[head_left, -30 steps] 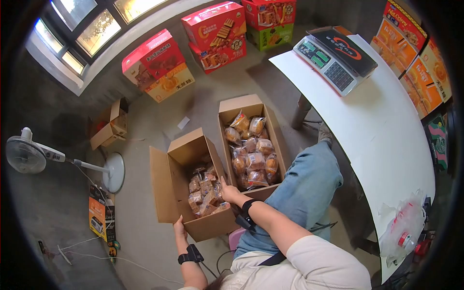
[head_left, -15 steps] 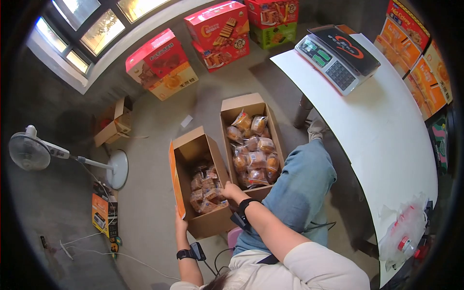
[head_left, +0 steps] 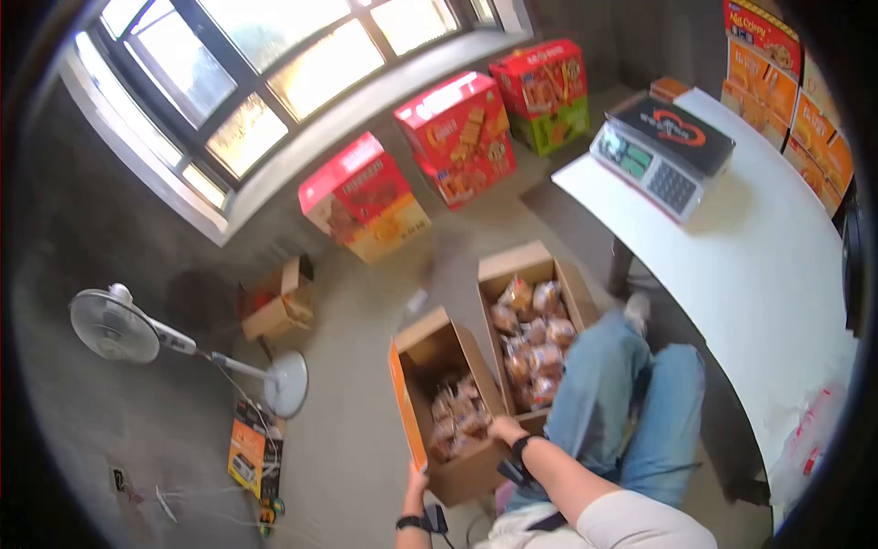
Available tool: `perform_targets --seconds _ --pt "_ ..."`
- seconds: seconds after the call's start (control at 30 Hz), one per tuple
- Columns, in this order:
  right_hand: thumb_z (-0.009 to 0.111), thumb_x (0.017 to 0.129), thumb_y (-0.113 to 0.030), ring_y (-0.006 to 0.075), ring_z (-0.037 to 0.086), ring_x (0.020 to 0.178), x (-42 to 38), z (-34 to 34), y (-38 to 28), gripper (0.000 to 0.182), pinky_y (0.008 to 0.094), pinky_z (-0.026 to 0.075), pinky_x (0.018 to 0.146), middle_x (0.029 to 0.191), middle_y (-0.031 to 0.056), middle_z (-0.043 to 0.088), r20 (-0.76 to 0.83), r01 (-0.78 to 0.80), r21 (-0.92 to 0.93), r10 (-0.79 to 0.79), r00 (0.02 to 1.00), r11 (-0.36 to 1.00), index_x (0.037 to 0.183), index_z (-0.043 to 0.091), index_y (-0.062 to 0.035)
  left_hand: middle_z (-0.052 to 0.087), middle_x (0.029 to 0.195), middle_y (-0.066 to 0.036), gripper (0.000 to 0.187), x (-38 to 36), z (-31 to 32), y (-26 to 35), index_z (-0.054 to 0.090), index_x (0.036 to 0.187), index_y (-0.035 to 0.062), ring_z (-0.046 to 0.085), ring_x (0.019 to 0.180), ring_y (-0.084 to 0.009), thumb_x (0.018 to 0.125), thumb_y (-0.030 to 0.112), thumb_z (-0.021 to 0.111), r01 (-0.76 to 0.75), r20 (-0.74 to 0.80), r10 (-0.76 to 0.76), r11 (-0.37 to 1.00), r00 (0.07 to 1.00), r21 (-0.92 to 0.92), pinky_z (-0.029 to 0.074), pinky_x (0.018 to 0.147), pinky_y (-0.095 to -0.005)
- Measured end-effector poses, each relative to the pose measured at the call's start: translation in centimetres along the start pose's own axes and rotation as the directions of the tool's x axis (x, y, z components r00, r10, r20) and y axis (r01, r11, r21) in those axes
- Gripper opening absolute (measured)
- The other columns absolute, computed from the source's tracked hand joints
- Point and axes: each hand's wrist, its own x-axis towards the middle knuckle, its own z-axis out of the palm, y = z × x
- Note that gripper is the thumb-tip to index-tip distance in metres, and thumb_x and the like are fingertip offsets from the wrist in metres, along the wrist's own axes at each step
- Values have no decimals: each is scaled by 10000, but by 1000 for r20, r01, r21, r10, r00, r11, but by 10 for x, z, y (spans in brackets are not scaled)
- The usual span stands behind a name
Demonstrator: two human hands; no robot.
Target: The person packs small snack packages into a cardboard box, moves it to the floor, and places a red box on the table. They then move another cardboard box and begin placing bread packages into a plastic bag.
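An open cardboard box (head_left: 471, 480) with an orange outer side stands tilted in front of me. Small wrapped brown snacks (head_left: 460, 416) lie in its near part. My left hand (head_left: 416, 478) grips the near left corner of this box, its fingers partly hidden. On the right wall, my right hand (head_left: 506, 428) is closed over the top edge. Just right of it is a second open cardboard box (head_left: 512, 265), filled with bagged buns or small cakes (head_left: 540, 343). Both wrists wear black bands.
A white table (head_left: 722, 265) curves along the right, carrying a scale (head_left: 658, 169) and plastic bags (head_left: 809, 439). Red snack cartons (head_left: 457, 128) line the window wall. To the left are a fan (head_left: 288, 384), a small open box (head_left: 279, 306) and an orange-black box (head_left: 251, 448).
My view has swung up and left, so everything appears lower and further right, and more window shows. Both hands keep their hold on the same box.
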Motion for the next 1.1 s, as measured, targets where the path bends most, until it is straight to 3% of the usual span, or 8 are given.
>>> perform_targets --seconds 0.17,0.23,0.33,0.73,0.83,0.93,1.0,1.1 --pt "539 707 -264 355 539 1026 -4 -15 -2 442 396 432 858 1086 226 559 153 -17 -63 27 988 998 1047 582 16 587 938 -156 336 2 4 -9 477 1066 38 578 905 -291 782 180 586 69 -64 -62 992 996 110 447 770 -371" --pt "542 707 -277 336 599 898 -9 -21 -2 564 368 472 779 977 242 595 183 -22 -82 36 982 996 1142 484 77 593 923 -158 365 0 9 -8 475 1083 41 586 877 -295 770 177 606 308 -40 -311 950 950 -54 451 754 -373" --pt "566 730 -313 331 592 920 -12 -26 -1 977 361 471 783 1034 243 576 223 19 -83 0 975 996 1311 -101 102 600 926 -129 331 -8 12 -8 492 1073 34 582 858 -234 773 127 597 162 -74 -182 963 980 -217 456 737 -346" --pt "584 691 -182 329 595 912 12 -53 20 687 358 480 778 1034 243 573 211 27 330 -102 972 944 1297 313 -4 609 899 -98 239 -4 -23 97 538 1017 -3 568 838 -185 782 34 516 -7 -278 -16 997 960 -81 456 725 -322" --pt "579 707 -214 352 581 936 -35 -121 -13 696 383 462 798 1027 244 577 157 150 256 -194 968 955 1309 300 -4 601 958 -95 299 -29 -29 140 531 1032 -21 562 865 -187 749 -33 435 71 -387 -156 972 909 -225 446 759 -320" --pt "520 741 -254 377 567 935 -52 -155 -25 702 412 447 806 1013 264 568 147 230 268 -276 950 935 1342 245 -16 576 889 -130 365 -64 -46 182 524 1148 57 528 777 -220 799 161 503 108 -456 -164 983 875 -147 430 679 -367" --pt "508 744 -248 383 569 923 -67 -185 -27 697 418 446 806 986 267 576 140 266 311 -321 937 912 1343 239 -16 599 902 -175 336 -98 -38 295 570 935 -97 541 860 -246 716 151 510 410 -521 -418 902 744 -138 435 724 -356" --pt "489 738 -226 400 584 844 -96 -248 -29 701 445 449 783 886 276 591 163 305 367 -383 909 879 1351 216 -22 610 846 -186 309 -122 -34 343 609 865 -75 541 824 -273 713 181 527 281 -611 -241 959 754 -31 431 705 -374"
